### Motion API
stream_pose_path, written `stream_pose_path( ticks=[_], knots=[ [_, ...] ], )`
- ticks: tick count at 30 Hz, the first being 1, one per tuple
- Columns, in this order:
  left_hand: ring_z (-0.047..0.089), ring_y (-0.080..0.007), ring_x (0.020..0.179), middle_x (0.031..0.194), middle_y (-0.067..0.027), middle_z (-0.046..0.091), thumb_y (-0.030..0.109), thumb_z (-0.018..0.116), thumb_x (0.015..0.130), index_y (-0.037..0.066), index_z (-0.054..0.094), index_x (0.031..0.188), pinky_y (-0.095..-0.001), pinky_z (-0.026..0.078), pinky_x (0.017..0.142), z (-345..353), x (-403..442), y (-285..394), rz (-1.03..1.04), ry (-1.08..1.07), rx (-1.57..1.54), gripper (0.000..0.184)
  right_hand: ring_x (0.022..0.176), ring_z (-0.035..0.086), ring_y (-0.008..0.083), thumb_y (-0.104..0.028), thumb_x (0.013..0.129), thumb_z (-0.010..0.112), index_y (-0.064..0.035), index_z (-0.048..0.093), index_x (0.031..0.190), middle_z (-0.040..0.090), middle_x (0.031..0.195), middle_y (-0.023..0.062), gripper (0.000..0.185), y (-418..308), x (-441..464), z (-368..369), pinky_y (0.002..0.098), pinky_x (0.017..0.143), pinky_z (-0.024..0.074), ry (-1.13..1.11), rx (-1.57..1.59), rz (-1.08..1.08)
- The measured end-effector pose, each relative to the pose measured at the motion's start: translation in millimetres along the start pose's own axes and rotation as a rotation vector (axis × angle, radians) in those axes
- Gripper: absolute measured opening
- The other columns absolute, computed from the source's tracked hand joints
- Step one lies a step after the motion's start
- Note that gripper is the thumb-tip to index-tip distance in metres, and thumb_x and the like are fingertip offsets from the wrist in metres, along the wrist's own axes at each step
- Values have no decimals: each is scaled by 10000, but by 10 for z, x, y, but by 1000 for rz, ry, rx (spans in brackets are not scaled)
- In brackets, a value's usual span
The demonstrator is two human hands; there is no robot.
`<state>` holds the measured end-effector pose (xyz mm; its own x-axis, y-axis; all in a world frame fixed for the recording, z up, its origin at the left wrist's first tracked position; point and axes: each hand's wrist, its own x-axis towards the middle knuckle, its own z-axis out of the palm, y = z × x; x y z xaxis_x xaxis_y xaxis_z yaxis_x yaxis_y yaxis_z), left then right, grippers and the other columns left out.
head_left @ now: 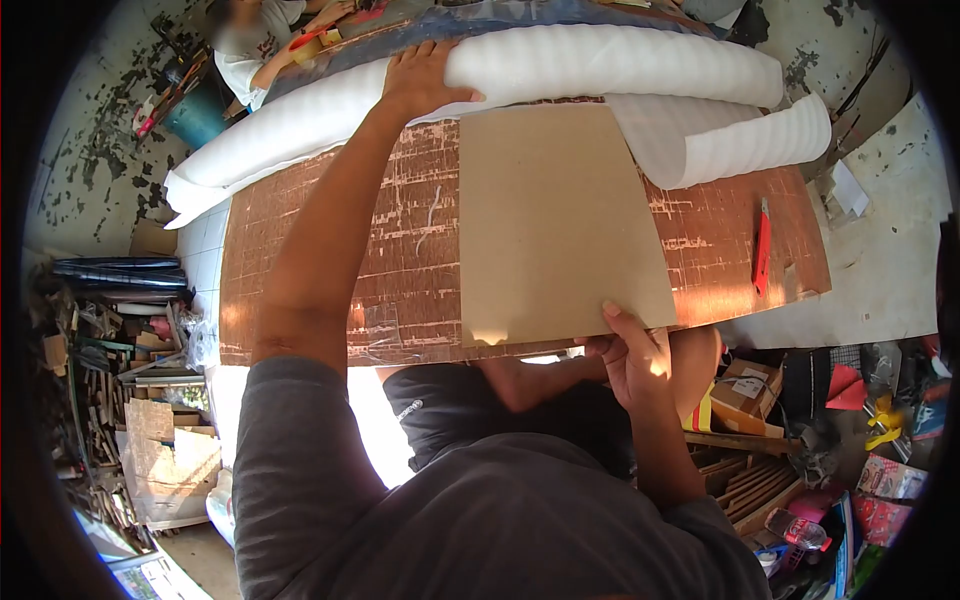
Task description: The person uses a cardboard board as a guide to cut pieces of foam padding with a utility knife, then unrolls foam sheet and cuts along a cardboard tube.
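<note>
Across the scratched brown board [410, 220] lies a tan cardboard sheet [560, 220]. At the sheet's near right corner my right hand [635, 355] holds its edge, thumb on top and fingers underneath. My left hand [420, 80] lies with spread fingers on a long roll of white foam [600, 62] along the board's far side. The loose end of the foam [745, 145] curls at the right, beyond the sheet's far corner. A red cutter knife [763, 248] rests on the board right of the sheet.
At the far left a person [245, 60] has an arm by a tape roll. A teal bin [195, 120] stands beside the wall. Wood scraps [95, 400] are piled at left. Right of my legs are a cardboard box [748, 385], wooden strips and a plastic bottle [797, 528].
</note>
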<state>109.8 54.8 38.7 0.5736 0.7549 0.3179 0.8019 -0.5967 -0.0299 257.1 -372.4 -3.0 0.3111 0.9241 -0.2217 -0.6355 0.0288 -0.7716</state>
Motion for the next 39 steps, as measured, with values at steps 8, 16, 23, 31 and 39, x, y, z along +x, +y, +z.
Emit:
stream_pose_path(
  ticks=[8, 16, 23, 31, 39],
  knots=[
    [365, -358, 1487, 1575, -142, 446, 740, 757, 704, 218, 365, 1591, -501, 253, 1240, 30, -11, -8, -2, -10, -1, 1101, 808, 728, 230, -58, 992, 634, 10, 609, 1177, 713, 1028, 118, 199, 120, -219, -169, 310, 625, 572, 60, -6, 53],
    [428, -374, 1423, 1520, -141, 492, 733, 750, 722, 174, 407, 1557, -496, 324, 1191, 39, -30, 3, 40, 62, 46, 1061, 880, 712, 234, -76, 973, 670, 30, 597, 1187, 702, 1047, 139, 249, 16, -586, -367, 348, 650, 572, 92, -28, 138],
    [370, -382, 1474, 1539, -219, 455, 709, 744, 765, 163, 404, 1567, -504, 272, 1229, -57, -13, -176, 113, -8, -103, 1028, 872, 698, 194, -91, 959, 704, 28, 582, 1221, 695, 1028, 118, 312, 53, -723, -491, 328, 643, 578, 149, -75, 80],
    [593, -224, 1273, 1336, -148, 653, 320, 684, 999, 20, 561, 1421, -353, 459, 1047, -839, -1067, 284, -23, 254, -1053, 533, 965, 689, 183, -84, 940, 729, 37, 555, 1280, 678, 1140, 122, 401, 140, -788, -606, 315, 754, 576, 161, -62, -45],
    [655, -112, 624, 722, -72, 694, 287, 550, 1088, 8, 652, 959, -222, 446, 513, -1146, -2918, 493, -442, 26, -1301, 324, 1031, 624, 141, -144, 923, 759, 14, 583, 1292, 666, 1150, 49, 439, 41, -675, -748, 296, 901, 495, 3, -211, -210]
  ],
)
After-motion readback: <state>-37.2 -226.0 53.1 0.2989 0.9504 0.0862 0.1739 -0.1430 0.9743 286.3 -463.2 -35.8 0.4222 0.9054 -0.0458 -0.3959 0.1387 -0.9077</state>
